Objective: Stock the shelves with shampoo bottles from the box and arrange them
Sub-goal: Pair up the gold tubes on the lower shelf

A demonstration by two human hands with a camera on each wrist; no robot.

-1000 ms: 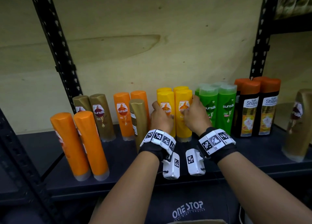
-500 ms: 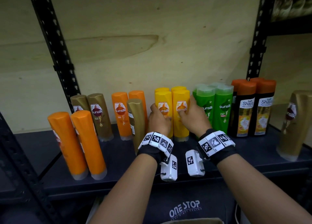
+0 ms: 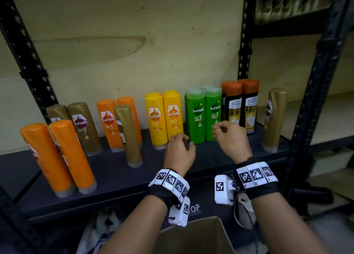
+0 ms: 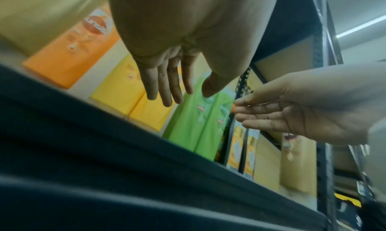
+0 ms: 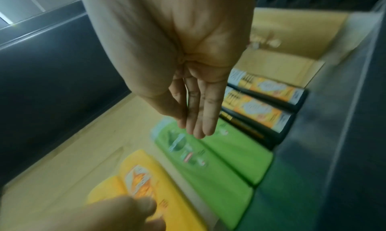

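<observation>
1. Yellow Sunsilk bottles (image 3: 163, 119) stand upright in a tight block on the dark shelf (image 3: 107, 169), two in front and two behind, touching side to side; just to their right, the green Sunsilk bottles (image 3: 204, 116) form a like block, with a narrow gap between the two colours.
2. Neither hand holds anything. The left hand (image 3: 179, 153) hovers just in front of the yellow block's base with fingers relaxed and slightly spread; the right hand (image 3: 230, 137) hangs in front of the green block, fingers loosely bent, pinching nothing.
3. My judgement: the arranging step for these two blocks looks finished, and the hands are free for the next bottle.
4. Further right, the black Shayla bottles with orange caps (image 3: 240, 106) stand squared up, and a lone gold bottle (image 3: 274, 119) stands apart at the far right end.
5. Leftward things are looser: one gold bottle (image 3: 128, 135) stands forward of the orange pair (image 3: 115, 123), two gold-brown bottles (image 3: 80, 127) sit at the back left, and two orange bottles (image 3: 57, 156) stand near the front edge, label turned away.
6. The next move probably calls for either dipping into the cardboard box (image 3: 193, 236) below the shelf, whose contents I cannot see, or gathering the stray gold bottles with their own kind.
7. Tall narrow bottles tip easily, so a grip low on the body and a gentle slide seem wise.
</observation>
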